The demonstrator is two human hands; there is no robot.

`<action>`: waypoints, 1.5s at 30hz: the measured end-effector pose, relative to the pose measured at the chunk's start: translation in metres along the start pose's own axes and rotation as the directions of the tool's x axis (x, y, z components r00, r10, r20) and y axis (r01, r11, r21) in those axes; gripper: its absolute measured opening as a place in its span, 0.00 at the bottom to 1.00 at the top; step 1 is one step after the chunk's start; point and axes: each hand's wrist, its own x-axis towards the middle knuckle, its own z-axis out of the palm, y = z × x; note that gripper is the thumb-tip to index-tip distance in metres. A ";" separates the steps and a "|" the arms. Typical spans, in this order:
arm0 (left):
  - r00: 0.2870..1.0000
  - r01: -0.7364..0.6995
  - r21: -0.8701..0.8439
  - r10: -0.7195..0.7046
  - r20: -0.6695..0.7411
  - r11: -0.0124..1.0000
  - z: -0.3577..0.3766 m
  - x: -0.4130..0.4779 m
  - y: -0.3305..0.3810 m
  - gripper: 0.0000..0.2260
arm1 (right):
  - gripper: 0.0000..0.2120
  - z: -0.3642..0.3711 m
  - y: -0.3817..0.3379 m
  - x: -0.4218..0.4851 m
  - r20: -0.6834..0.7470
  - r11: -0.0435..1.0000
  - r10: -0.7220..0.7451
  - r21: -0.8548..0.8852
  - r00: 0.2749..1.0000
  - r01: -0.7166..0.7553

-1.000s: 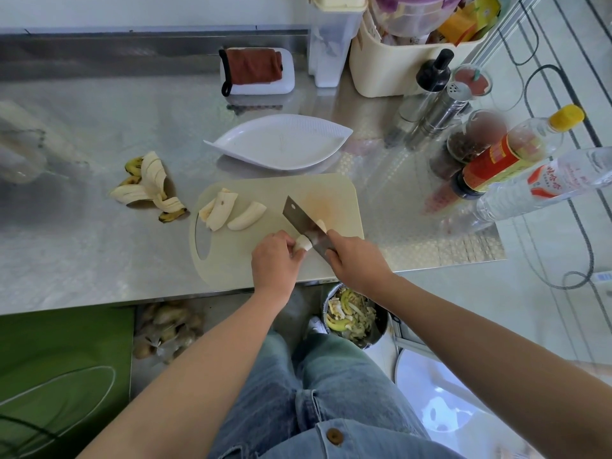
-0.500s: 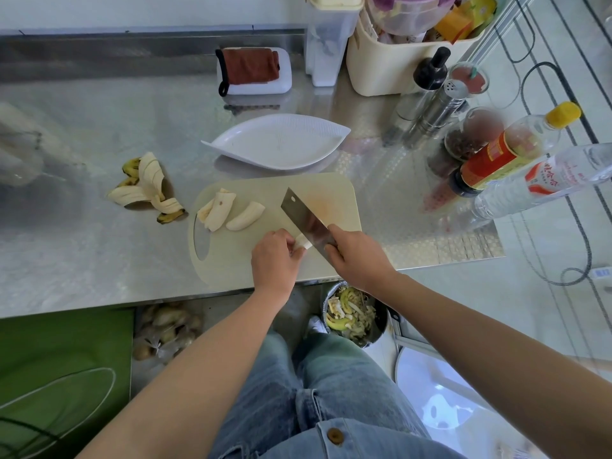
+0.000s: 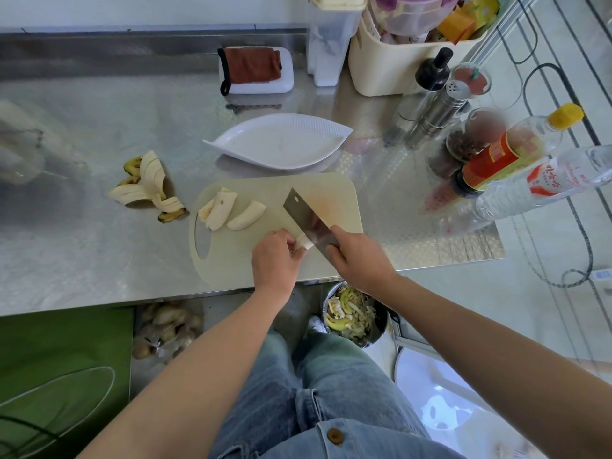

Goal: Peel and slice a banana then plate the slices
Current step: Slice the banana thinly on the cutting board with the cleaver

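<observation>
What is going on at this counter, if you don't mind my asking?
A person is slicing a peeled banana at a steel counter. The left hand holds a banana piece on the cutting board, while the right hand grips a cleaver with its blade against that piece. Several larger pieces lie on the board's left part. The white plate behind the board holds no slices yet, and the banana peel lies on the counter to the left.

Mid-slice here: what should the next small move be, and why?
Probably press the cleaver down through the banana piece. The left hand pinches that piece on the board, the right hand grips the cleaver with its blade right at the piece, and the plate holds no slices.
</observation>
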 end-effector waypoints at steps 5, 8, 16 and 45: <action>1.000 0.003 0.004 -0.003 -0.010 1.000 0.000 -0.001 0.000 0.06 | 0.04 -0.002 -0.003 0.000 0.001 1.000 -0.019 -0.010 1.000 0.019; 1.000 0.006 -0.002 -0.006 -0.006 1.000 0.000 0.000 0.000 0.07 | 0.05 -0.002 -0.004 0.001 0.007 1.000 -0.012 -0.025 1.000 0.012; 1.000 0.015 -0.002 -0.015 0.012 1.000 0.000 0.000 0.000 0.06 | 0.06 0.006 -0.005 -0.003 0.048 0.997 0.020 -0.081 0.999 -0.016; 0.999 0.044 0.030 -0.044 0.000 0.999 -0.006 0.004 0.005 0.05 | 0.07 -0.004 -0.010 0.005 -0.006 0.999 0.034 -0.025 0.999 -0.034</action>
